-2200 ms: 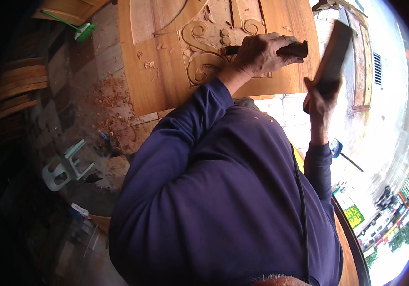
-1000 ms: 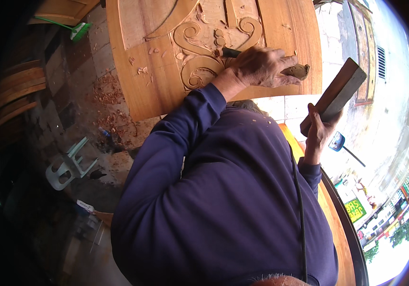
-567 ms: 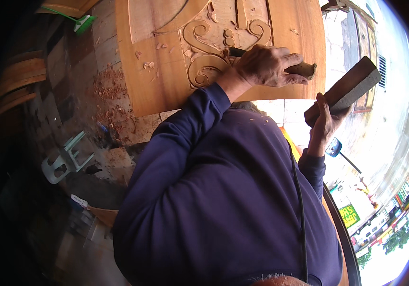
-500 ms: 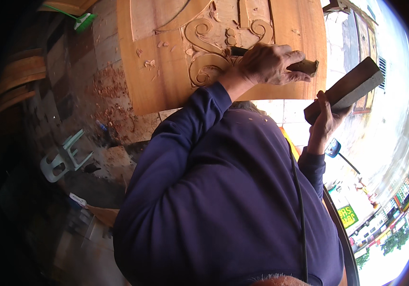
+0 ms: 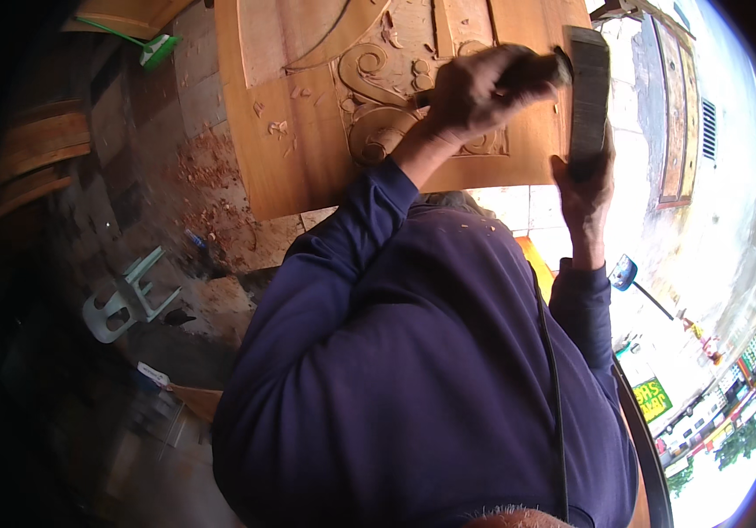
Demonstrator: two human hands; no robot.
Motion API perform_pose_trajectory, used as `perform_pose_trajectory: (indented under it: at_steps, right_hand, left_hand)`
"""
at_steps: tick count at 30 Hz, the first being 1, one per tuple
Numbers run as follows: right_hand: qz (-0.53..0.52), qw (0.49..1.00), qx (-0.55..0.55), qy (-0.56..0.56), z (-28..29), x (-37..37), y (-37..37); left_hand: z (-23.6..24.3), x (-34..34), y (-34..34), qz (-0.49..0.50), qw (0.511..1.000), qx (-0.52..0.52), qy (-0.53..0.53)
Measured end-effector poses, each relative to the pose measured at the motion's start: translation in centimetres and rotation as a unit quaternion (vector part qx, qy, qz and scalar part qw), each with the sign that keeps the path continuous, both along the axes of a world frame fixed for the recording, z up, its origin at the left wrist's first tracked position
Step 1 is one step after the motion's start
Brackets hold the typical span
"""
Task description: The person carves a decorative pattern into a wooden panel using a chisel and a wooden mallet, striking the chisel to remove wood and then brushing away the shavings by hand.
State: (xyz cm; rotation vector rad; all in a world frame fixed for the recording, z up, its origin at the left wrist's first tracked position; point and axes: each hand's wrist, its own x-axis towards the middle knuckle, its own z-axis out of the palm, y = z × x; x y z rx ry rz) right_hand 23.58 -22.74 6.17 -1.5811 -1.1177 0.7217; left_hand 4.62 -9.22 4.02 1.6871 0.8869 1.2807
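While L hand (image 5: 479,99) grips chisel (image 5: 561,69), R hand (image 5: 591,189) clasps block (image 5: 589,97), lettered grn/ylw sign (image 5: 652,400)

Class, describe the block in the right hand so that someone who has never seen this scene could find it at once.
Start at the large carved wooden panel at the picture's top and go to its right edge. There the right hand grips the near end of a dark rectangular block. Its broad, straight sides set it apart from the slimmer tool in the left hand.
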Motion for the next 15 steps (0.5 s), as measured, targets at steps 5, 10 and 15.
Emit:
perform_pose_trajectory:
  at_steps: [5, 10, 15]
  right_hand:
    - [0.075, 0.985, -0.012, -0.156, 0.5, -0.6, 0.1]
    - [0.026, 0.996, -0.051, -0.067, 1.9, -0.1, 0.9]
    - [0.053, 0.995, -0.058, -0.060, 2.1, 1.8, 2.1]
  left_hand:
    - [1.6, -5.7, 0.0, 0.165, 0.956, 0.014, -0.242]
    - [2.7, -8.6, -3.6, 0.247, 0.928, 0.033, -0.278]
    - [2.4, -11.8, -7.1, 0.376, 0.880, -0.194, -0.215]
